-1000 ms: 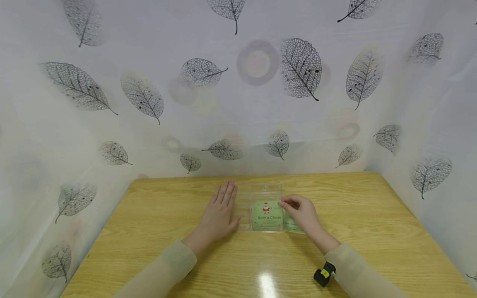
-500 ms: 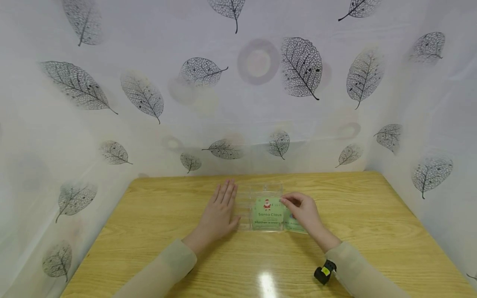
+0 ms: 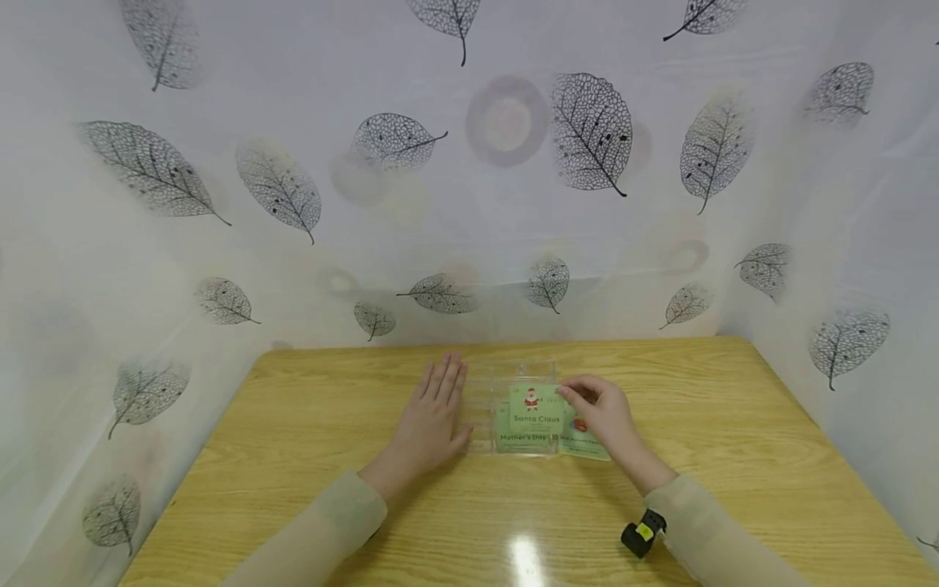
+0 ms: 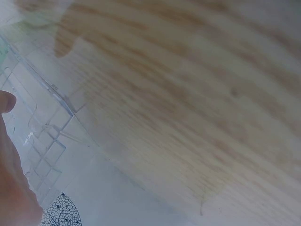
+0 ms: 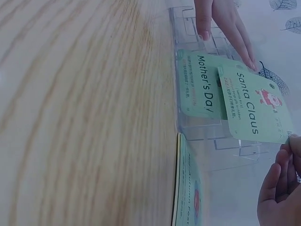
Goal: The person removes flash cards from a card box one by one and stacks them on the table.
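My right hand [image 3: 603,412] pinches the corner of a green Santa Claus card [image 5: 254,106] between thumb and fingers. That card is raised, overlapping a green Mother's Day card [image 5: 202,84] that lies in a clear plastic box [image 3: 524,371]. With straight fingers, my left hand [image 3: 430,424] rests flat on the left side of the box, thumb apart. Beneath my right hand, to the right of the box, a small stack of green cards [image 3: 584,444] lies on the table; its top card reads Mid-Autumn Festival in part. In the left wrist view only the edge of my left hand [image 4: 14,183] shows.
The wooden table [image 3: 308,456] runs back to a pale curtain [image 3: 469,204] printed with leaves, which also hangs at both sides. A black wrist device [image 3: 642,531] sits on my right wrist. The box has several clear divided sections on its left.
The Santa Claus card has risen out of the box and shifted right with my right hand, uncovering the Mother's Day card below. My left hand stays in place.
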### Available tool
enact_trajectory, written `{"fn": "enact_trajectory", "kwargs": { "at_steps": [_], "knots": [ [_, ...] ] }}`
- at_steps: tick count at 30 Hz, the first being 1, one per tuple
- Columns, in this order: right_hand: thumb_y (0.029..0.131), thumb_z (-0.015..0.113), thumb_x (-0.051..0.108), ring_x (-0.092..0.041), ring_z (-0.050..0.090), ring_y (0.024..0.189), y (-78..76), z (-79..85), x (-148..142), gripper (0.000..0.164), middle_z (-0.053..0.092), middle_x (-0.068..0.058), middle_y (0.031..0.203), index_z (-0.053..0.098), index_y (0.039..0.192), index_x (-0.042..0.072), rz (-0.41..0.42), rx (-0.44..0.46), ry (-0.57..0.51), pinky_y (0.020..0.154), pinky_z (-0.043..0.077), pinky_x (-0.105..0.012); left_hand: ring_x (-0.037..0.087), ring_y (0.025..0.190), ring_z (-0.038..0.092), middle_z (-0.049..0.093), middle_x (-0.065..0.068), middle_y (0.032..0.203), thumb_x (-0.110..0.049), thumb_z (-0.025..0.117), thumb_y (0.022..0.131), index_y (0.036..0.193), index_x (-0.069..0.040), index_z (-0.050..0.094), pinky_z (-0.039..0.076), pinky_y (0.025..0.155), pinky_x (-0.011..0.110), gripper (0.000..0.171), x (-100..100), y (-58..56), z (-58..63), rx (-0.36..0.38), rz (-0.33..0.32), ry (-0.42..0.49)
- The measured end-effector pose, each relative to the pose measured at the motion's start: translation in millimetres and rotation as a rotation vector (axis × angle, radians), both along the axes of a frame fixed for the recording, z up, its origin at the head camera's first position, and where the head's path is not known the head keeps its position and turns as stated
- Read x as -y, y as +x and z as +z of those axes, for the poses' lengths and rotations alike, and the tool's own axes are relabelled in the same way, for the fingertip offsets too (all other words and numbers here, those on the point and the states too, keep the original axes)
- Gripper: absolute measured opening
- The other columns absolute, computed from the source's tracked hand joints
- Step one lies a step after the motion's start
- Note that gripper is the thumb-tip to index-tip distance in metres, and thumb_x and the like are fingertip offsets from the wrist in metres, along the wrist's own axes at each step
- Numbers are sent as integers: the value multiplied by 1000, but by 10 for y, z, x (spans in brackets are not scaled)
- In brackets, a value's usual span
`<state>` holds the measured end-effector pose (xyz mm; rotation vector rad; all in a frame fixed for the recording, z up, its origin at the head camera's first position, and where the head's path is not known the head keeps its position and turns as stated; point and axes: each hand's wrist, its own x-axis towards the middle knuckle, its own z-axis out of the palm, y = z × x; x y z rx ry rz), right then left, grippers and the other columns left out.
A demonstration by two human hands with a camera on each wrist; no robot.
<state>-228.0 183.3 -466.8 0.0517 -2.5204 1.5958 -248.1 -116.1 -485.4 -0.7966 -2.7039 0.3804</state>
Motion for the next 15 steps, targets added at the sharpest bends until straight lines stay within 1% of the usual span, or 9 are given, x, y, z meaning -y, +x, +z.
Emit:
{"fn": "enact_trajectory", "kwargs": {
  "at_steps": [7,15],
  "knots": [
    [102,71,8,0,59,76,-13,20,-21,17,77,-21,103,77,110,-5,-20,-15,3,66,51,-16,36,166,16,13,21,178,-59,52,103,167,4,20,18,137,47,96,1,4,14,16,3,8],
    [101,72,8,0,58,75,-10,44,-56,18,77,-20,102,77,110,-6,-30,-11,-3,66,50,-16,38,165,20,18,23,177,-59,54,103,167,4,22,21,137,48,95,3,6,11,10,-8,21]
  ]
}}
